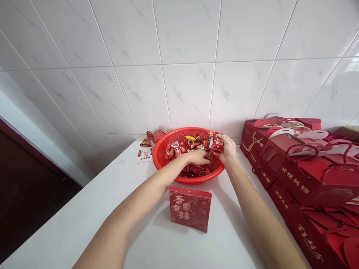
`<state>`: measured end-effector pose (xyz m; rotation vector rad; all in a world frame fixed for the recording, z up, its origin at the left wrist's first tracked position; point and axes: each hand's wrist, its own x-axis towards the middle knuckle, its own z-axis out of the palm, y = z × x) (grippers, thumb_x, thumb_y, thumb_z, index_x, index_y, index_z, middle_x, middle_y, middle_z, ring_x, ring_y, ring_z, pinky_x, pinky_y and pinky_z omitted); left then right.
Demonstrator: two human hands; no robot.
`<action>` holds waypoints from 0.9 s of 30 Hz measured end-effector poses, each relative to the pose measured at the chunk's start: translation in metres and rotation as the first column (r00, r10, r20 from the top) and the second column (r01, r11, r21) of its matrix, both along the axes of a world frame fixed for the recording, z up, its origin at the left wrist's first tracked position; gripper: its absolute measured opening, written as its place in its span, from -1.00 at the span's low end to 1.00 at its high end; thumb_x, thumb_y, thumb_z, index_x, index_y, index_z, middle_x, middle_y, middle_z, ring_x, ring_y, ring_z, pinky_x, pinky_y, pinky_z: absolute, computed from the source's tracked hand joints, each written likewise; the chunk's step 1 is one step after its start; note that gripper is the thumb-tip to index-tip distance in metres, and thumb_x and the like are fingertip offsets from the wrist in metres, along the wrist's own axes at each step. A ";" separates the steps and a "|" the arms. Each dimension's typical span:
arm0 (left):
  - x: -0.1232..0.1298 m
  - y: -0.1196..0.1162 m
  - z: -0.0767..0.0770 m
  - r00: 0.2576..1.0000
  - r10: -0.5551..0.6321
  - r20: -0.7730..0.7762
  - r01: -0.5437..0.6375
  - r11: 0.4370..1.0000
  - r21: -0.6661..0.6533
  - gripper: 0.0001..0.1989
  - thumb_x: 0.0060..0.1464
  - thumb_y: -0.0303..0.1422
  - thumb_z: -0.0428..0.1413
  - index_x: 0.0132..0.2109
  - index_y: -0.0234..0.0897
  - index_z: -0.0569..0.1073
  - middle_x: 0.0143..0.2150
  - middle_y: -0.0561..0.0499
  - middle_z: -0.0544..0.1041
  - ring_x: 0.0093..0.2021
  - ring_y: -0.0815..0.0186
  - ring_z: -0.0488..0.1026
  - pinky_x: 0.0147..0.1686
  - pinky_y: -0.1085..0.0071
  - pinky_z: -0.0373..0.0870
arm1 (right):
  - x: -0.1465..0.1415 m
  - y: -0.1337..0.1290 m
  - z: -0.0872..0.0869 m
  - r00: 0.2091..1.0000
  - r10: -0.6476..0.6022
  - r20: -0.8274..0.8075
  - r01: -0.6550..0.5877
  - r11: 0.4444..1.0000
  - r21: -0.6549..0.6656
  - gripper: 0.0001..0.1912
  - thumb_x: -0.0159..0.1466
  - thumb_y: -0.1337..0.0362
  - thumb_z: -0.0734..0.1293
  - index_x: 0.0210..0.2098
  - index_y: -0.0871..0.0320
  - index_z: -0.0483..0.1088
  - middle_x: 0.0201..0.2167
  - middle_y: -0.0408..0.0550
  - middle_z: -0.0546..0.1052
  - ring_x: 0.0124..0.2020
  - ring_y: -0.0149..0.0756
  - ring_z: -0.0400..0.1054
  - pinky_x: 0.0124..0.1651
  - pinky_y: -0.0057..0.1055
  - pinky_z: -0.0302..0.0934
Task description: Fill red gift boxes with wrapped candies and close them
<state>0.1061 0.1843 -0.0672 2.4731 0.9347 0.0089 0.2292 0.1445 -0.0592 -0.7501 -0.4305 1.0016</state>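
Your left hand (199,157) reaches among wrapped sweets in the red basket (188,180); your right hand (228,149) holds red packets (215,142) at its rim.

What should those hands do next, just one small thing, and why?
Probably the left hand should lift one of the packets from the basket and bring it to the right hand. The left fingers reach down among them, while the right hand holds a red packet close by, at the rim. Whether the left fingers grip one is hidden.
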 end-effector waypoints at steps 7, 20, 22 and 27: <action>-0.009 0.009 0.005 0.965 0.259 0.048 -0.263 0.936 0.235 -0.83 0.07 -0.39 0.08 -0.24 -0.34 0.55 -0.27 -0.10 0.59 -0.24 0.17 0.52 -0.28 0.39 0.36 | -0.001 -0.001 0.001 1.000 -0.004 -0.003 0.004 1.000 0.005 -0.87 -0.15 0.39 0.43 -0.64 0.15 0.38 -0.65 -0.24 0.48 -0.59 -0.41 0.37 -0.50 -0.48 0.31; -0.011 -0.003 0.017 0.928 -0.271 -0.256 0.201 0.942 -0.268 -0.51 -0.26 -0.37 0.25 -0.06 -0.15 0.60 -0.04 0.09 0.61 -0.06 0.19 0.51 -0.12 0.44 0.41 | 0.001 0.003 -0.003 1.000 0.013 0.010 -0.013 1.000 0.015 -0.86 -0.14 0.36 0.44 -0.62 0.13 0.38 -0.64 -0.26 0.49 -0.60 -0.40 0.37 -0.48 -0.45 0.33; -0.009 -0.005 0.018 0.906 -0.246 -0.345 0.164 0.954 -0.249 -0.48 -0.32 -0.38 0.25 -0.06 -0.12 0.60 -0.12 0.08 0.62 -0.16 0.19 0.52 -0.22 0.44 0.42 | 0.001 0.003 -0.003 1.000 -0.001 0.005 0.001 1.000 0.008 -0.86 -0.14 0.37 0.44 -0.62 0.14 0.38 -0.65 -0.26 0.48 -0.60 -0.41 0.36 -0.48 -0.47 0.31; -0.004 -0.011 0.020 0.877 -0.152 -0.456 0.041 0.969 -0.244 -0.65 -0.39 -0.45 0.21 -0.30 -0.19 0.61 -0.46 0.07 0.56 -0.46 0.25 0.45 -0.52 0.44 0.33 | 0.000 0.003 -0.001 1.000 -0.016 -0.016 0.016 1.000 -0.004 -0.88 -0.16 0.38 0.43 -0.65 0.15 0.39 -0.67 -0.25 0.47 -0.61 -0.43 0.33 -0.51 -0.49 0.28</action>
